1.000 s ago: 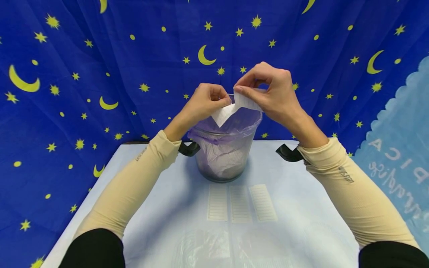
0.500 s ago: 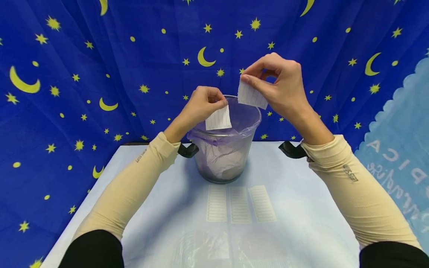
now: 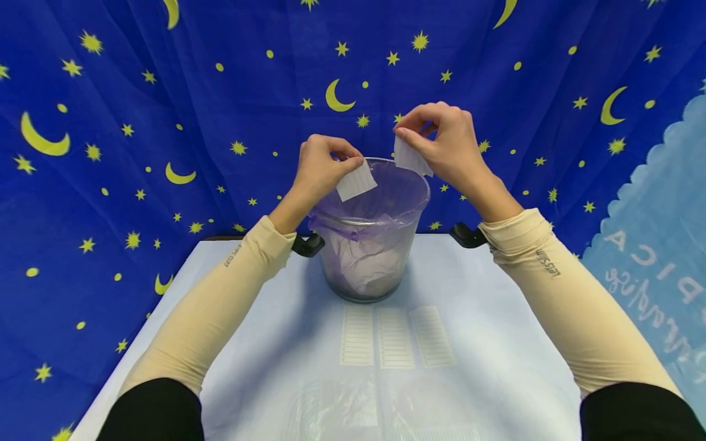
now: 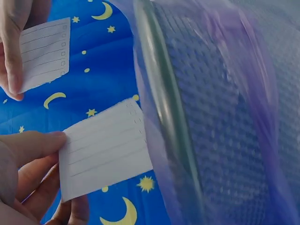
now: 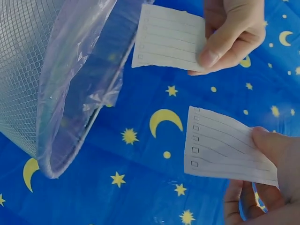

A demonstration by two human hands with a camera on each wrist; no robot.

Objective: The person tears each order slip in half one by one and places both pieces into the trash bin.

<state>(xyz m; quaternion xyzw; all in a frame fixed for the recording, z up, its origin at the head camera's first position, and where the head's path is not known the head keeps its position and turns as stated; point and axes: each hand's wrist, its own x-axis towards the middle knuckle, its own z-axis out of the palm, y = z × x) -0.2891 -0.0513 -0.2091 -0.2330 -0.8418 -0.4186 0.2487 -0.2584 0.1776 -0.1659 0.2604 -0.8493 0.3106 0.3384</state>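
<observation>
Two hands pinch lined paper pieces above a lined mesh bin

Head view: a mesh bin (image 3: 366, 269) stands upright on a pale table (image 3: 496, 331), a purple plastic liner (image 3: 405, 187) folded over its rim. The left hand (image 3: 322, 164) arches at the near-left side of the mouth, wrist bent, fingertips angled inward and down; thumb and fingers are closed together on a small paper piece (image 3: 356, 181), which hangs tilted in front of the opening. The right hand (image 3: 448, 139), slightly higher at the far-right side, pinches a second paper piece (image 3: 409, 157) the same way, near the back rim. Three lined slips (image 3: 394, 337) lie side by side between the bin and the person, long axes running roughly towards the bin.

Left wrist view: the left hand's piece extends from the fingertips towards the bin, its far edge meeting the liner's outline; whether they touch cannot be told. The right hand's piece sits farther from the bin.

Right wrist view: the bin lies left of both hands. The left hand's piece looks nearer the rim; the right hand's piece, small boxes along its free edge, points binward with a visible gap.
</observation>
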